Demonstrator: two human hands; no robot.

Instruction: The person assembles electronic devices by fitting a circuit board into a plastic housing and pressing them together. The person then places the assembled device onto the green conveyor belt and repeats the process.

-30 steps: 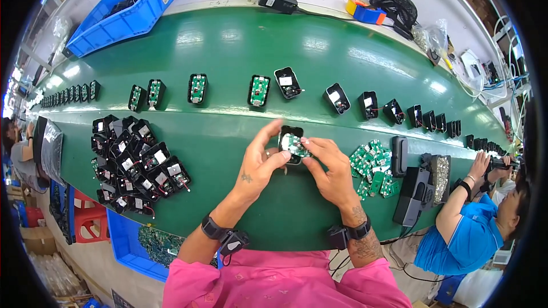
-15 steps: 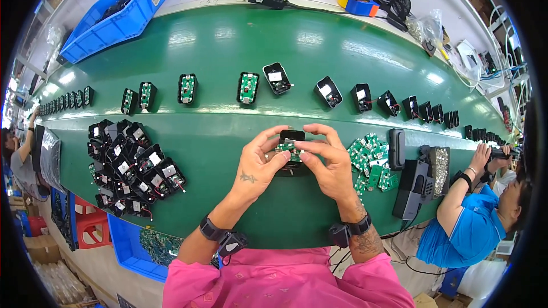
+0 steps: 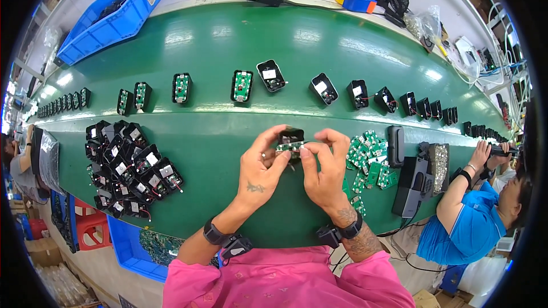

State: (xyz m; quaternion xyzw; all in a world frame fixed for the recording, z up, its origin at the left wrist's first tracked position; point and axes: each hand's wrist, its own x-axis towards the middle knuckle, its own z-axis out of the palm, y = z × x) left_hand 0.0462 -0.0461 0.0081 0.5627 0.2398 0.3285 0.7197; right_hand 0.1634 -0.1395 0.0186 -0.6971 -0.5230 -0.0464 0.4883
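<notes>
In front of me, above the green bench, a small open black plastic case [image 3: 293, 135] is held tilted. A green circuit board [image 3: 290, 147] lies across its near side. My left hand [image 3: 261, 162] grips the case from the left, its thumb by the board's left end. My right hand [image 3: 324, 166] has thumb and finger closed at the board's right end, with the other fingers curled. How far the board sits inside the case is hidden by fingers. Loose green circuit boards [image 3: 374, 165] lie heaped right of my right hand.
Black cases with wires [image 3: 128, 168] are piled at the left. A row of cases, some topped with boards [image 3: 241, 86], crosses the bench [image 3: 268, 205]. A grey device [image 3: 412, 188] stands right; a blue crate [image 3: 114, 25] far left. A person in blue [image 3: 471, 222] works at right.
My right hand has shifted slightly left and its fingers have curled back from the case's far edge. The case and board are tilted differently. The row of cases appears slightly further left.
</notes>
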